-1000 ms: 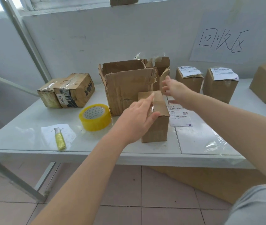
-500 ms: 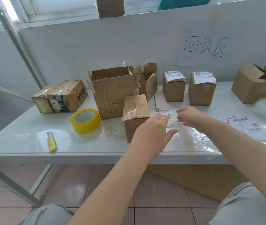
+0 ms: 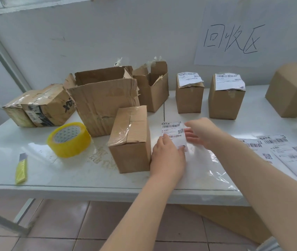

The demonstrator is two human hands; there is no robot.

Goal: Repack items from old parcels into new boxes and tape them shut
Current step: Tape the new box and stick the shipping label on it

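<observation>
The left hand is taken away from the taped box, on which it was laid one second ago. Both hands are now brought to the shipping label, which lies flat on the worktop. The box is left standing just to the left of the left fingers, with its flaps closed under clear tape. The left fingers are laid almost straight and close together on the lower part of the label, and nothing is gripped by them. The right hand, which was stretched further back before, is set at the right edge of the label. Whether its fingers pinch the paper cannot be told. It is judged that the sealing of this box is finished and that the label is to be lifted and stuck on it next.
</observation>
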